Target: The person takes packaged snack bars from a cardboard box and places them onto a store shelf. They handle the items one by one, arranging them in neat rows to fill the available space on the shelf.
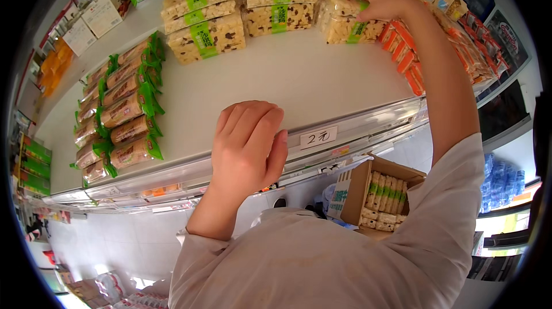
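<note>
My right hand [379, 1] reaches to the far right of the shelf, thumb and fingers spread around the upper front pack of puffed-grain snack bars [340, 4]. That clear pack with a green label lies on another pack [355, 30] of the same kind. My left hand [248, 145] hangs loosely curled at the shelf's front edge, its fingertips hidden and nothing seen in it. Left of the right-hand stack stand a middle stack [280, 17] and a left stack [207, 35] of similar packs.
On the white shelf [258, 76], green-ended wrapped rolls [125, 108] lie at left and orange-wrapped snacks [405, 58] at right. A handwritten price tag [318, 137] is on the front edge. Below, an open carton [375, 160] on the floor holds more packs.
</note>
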Motion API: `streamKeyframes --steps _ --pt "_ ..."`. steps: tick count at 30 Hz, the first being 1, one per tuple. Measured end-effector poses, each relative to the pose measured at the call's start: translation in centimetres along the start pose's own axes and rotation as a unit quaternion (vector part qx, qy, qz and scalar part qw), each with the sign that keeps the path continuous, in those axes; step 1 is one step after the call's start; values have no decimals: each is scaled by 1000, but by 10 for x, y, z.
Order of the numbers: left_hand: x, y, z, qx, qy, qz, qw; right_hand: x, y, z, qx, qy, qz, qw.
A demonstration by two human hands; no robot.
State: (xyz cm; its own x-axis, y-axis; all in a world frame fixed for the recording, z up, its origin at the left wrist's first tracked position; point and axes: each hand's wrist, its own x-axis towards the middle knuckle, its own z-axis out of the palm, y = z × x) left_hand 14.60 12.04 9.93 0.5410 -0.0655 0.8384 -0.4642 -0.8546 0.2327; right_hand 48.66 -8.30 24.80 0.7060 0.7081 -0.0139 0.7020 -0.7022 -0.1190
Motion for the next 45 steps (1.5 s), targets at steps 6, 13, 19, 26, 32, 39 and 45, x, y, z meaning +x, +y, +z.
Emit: streamKeyframes --steps 6,13,19,26,32,39,45 --pt "3 6 8 117 -69 -61 989 8 5 2 -40 27 5 999" --pt "4 8 10 102 -84 -81 988 -35 -3 1 -61 302 -175 935" --pt "7 12 16 159 -70 -96 980 -73 -11 47 -111 284 -198 932" --pt "8 12 27 192 -48 -116 973 -52 24 75 -211 233 -169 934" --pt "7 14 26 212 -54 -144 965 -24 2 53 -140 38 -64 987" --pt "5 15 29 217 -46 -130 966 7 4 50 -89 -22 -51 995" --pt "5 16 28 216 -48 -140 965 2 -7 47 -97 -23 -39 994"
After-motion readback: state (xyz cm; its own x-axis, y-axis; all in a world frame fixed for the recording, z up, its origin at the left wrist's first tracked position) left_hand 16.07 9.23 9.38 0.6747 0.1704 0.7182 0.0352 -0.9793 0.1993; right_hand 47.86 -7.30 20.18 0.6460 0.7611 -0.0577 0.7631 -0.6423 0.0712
